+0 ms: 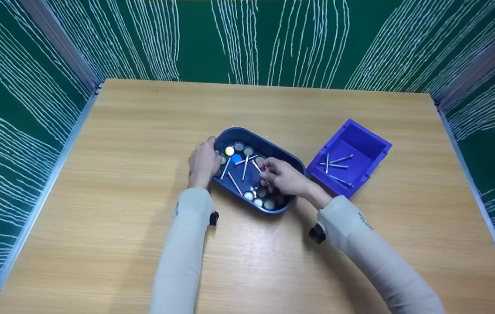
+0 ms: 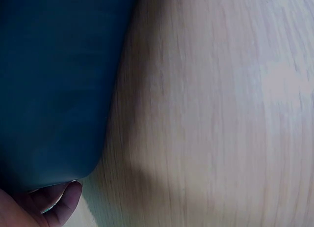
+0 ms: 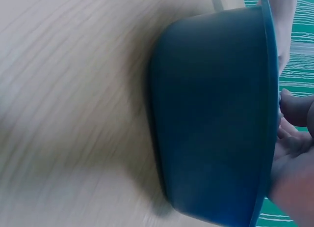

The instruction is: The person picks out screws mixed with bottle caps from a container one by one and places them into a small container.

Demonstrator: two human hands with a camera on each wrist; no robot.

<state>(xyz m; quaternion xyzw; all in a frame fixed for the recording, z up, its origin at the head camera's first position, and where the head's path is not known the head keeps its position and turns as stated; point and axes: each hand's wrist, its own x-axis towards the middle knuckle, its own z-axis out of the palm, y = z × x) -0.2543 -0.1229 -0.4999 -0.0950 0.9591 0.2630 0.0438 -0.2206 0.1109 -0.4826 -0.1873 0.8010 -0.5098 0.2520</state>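
Observation:
A dark blue oval tub [image 1: 230, 187] stands mid-table, holding several long silver bolts [image 1: 245, 169] and round bottle caps [image 1: 248, 195]. At its left end my left hand [image 1: 203, 162] grips the rim; the left wrist view shows curled fingers [image 2: 66, 202] against the tub's end wall. My right hand [image 1: 284, 176] reaches over the right side into the tub, its thumb and fingertips pinching one slim bolt [image 1: 255, 165]. In the right wrist view the tub's side wall [image 3: 211, 119] hides what those fingers hold.
Just right of the tub, a purple bin [image 1: 360, 139] sits at an angle, with several similar bolts [image 1: 339, 165] lying in it. A yellow cap [image 1: 229, 151] and a blue cap [image 1: 237, 159] show at the tub's far left. Green, white-streaked walls [image 1: 212, 39] border the wooden table [image 1: 142, 131].

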